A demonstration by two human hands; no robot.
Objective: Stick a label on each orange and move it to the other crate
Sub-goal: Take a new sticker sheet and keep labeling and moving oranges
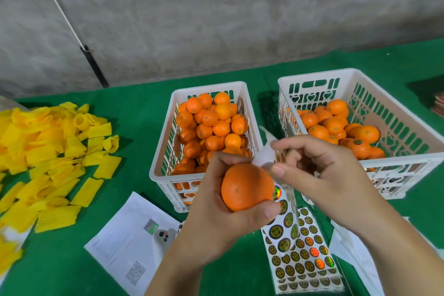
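Fingers of the left hand curl around an orange held above the green table, before two white crates. The right hand pinches a curling sticker sheet beside it.

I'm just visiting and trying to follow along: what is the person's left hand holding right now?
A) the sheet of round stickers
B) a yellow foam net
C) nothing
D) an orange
D: the left hand is curled around a single orange, held above the green table in front of the two white crates.
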